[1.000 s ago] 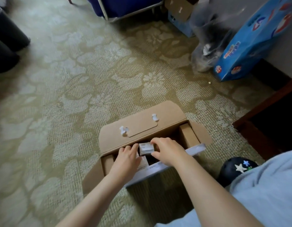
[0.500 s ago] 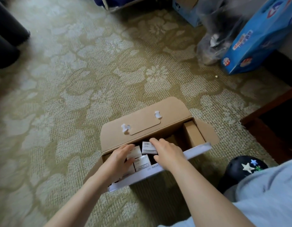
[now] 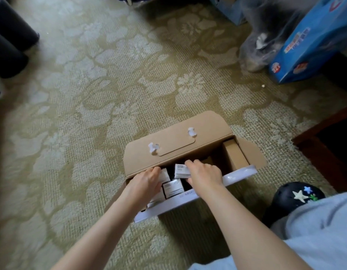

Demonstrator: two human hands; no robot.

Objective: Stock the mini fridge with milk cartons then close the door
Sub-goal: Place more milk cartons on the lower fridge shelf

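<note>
Here both hands in cardboard box (image 3: 188, 152) — right hand (image 3: 204, 175) grips a milk carton (image 3: 180, 170) (left hand (image 3: 144, 183) on another, grip unclear).

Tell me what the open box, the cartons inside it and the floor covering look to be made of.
Box: plain brown corrugated cardboard, matte, with folded flaps.
Milk cartons: probably coated paperboard, white with small print and crisp folded edges.
Floor: woven carpet, olive with pale floral pattern, visibly ribbed.
</note>
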